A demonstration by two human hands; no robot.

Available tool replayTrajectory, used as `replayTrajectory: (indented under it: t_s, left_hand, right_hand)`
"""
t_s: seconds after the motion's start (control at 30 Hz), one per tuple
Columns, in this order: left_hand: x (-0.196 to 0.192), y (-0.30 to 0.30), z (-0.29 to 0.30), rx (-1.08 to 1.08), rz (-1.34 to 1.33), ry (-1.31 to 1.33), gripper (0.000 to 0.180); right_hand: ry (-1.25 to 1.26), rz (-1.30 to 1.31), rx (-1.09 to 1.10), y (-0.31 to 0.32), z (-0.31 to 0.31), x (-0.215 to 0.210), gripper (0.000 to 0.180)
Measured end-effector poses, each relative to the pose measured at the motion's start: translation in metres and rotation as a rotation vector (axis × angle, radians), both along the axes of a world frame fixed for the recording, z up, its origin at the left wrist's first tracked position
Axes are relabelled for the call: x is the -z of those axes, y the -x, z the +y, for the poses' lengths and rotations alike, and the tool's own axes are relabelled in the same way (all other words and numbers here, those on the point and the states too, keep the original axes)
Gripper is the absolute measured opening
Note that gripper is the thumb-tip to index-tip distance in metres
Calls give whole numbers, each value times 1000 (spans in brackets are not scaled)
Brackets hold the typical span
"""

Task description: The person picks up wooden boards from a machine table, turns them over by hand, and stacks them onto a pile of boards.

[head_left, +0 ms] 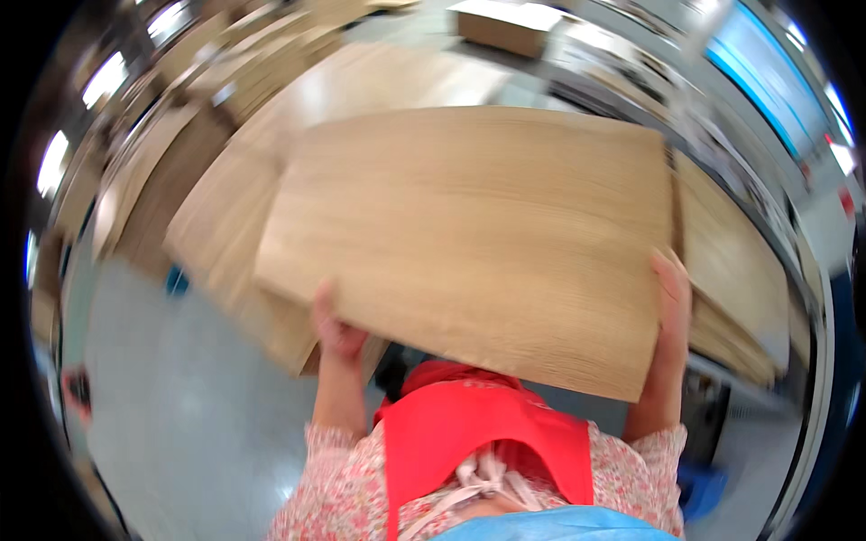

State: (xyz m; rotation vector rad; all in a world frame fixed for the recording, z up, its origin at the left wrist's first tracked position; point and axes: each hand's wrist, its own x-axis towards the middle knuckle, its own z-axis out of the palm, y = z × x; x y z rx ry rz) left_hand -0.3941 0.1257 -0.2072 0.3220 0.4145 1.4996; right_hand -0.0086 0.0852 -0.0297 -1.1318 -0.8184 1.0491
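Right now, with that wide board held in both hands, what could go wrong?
The left hand holds the wood-grain board by its near edge, the right hand by its right edge; no hand is at the far edge, so that side might dip.

The stacked boards on the right appear beside the right hand, which could get bumped.

The held board overlaps a pale board on the left in view; if they touch, which I can't tell, they might scrape.

red apron (487,413), pink floral sleeves (329,482)
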Motion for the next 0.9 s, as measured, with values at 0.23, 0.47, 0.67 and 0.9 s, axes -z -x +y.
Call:
replayTrajectory:
  t_s: [0.23,0.47,0.67,0.9]
  left_hand:
    - [-10,-15,3,-150,971,-760,55]
    - [-108,-139,11,538,46,-168,37]
    - [-109,-280,-2,764,39,-22,25]
    - [-104,-428,-39,1095,350,-38,27]
  right_hand:
    - [-108,243,12,-77,-38,-18,30]
    - [-293,598,154,-177,-125,23,32]
    - [-726,133,532,-202,-161,131,51]
    - [-357,-768,930,-106,-160,101,20]
